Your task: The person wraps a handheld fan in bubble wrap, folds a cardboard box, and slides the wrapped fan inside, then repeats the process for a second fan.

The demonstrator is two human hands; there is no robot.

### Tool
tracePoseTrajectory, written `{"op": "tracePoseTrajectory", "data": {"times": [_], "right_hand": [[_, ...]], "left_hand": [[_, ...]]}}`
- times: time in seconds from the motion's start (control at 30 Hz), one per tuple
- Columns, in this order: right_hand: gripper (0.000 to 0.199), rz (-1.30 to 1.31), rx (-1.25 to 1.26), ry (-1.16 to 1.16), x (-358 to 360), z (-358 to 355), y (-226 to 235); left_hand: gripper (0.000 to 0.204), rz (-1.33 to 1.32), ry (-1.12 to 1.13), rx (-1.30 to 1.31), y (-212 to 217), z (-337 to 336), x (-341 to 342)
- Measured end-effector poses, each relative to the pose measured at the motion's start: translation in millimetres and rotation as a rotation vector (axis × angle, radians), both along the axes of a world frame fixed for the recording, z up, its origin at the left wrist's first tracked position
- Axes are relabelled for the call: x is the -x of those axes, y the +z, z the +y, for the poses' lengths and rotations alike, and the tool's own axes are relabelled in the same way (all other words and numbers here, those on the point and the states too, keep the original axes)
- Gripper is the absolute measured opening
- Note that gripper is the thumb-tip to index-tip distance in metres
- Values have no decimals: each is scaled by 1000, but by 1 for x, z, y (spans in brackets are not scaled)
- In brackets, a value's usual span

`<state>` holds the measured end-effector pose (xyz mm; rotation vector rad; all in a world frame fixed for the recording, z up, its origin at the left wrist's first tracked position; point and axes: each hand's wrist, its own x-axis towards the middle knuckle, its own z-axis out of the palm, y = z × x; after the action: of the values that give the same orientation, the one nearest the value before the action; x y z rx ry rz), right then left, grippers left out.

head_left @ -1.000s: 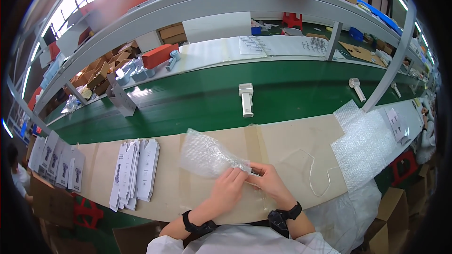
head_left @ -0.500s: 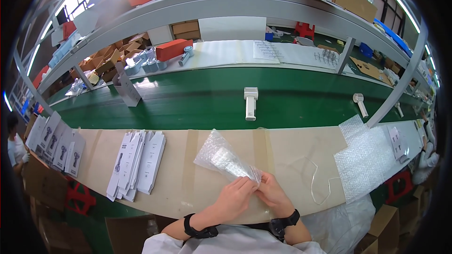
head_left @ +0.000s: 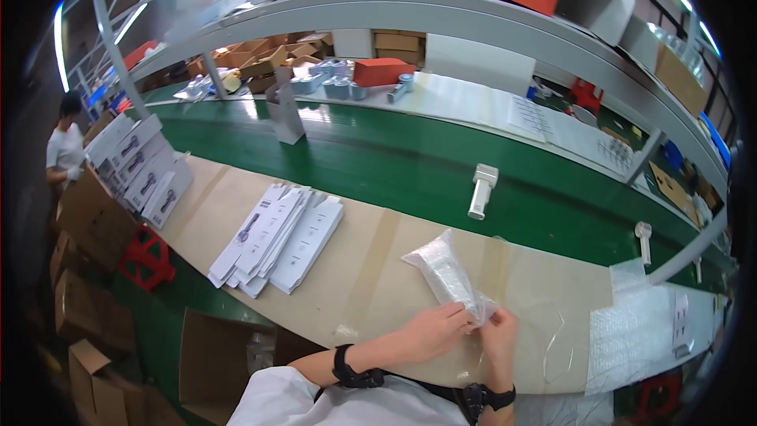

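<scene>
A clear bubble-wrap bag (head_left: 447, 272) with something pale inside lies slanted on the brown worktop, its far end away from me. My left hand (head_left: 434, 333) has its fingers closed on the bag's near end. My right hand (head_left: 498, 334) pinches the gathered edge of that same end, close beside the left fingertips. What exactly is inside the bag cannot be made out through the wrap. Black bands sit on both wrists.
Flat printed cartons (head_left: 276, 235) are stacked left of the bag. More boxes (head_left: 142, 170) stand at the far left, near another person (head_left: 65, 146). White handheld devices (head_left: 482, 191) rest on the green belt (head_left: 378, 158). Bubble-wrap sheets (head_left: 631, 339) and a thin clear loop (head_left: 561, 339) lie right.
The view has turned left, so the bench appears shifted right and tilted. Both hands stay at the bag's near end, and the bag now points more directly away from me.
</scene>
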<state>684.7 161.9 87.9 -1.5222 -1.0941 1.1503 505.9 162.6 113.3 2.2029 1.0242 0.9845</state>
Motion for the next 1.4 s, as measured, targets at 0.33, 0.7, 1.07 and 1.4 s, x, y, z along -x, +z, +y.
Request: {"op": "tracePoseTrajectory", "data": {"times": [0.33, 0.7, 1.07, 1.4], "right_hand": [[41, -672, -575, -12, 19, 6, 19], [63, -1065, -233, 117, -25, 18, -1], [45, 427, -5, 682, -19, 39, 58], [38, 565, -105, 519, -57, 16, 59]], "left_hand": [[69, 534, 1058, -207, -10, 89, 332], [113, 534, 1017, 238, 27, 63, 306], [111, 511, -74, -393, 94, 41, 70], [104, 460, -265, -372, 90, 51, 2]]}}
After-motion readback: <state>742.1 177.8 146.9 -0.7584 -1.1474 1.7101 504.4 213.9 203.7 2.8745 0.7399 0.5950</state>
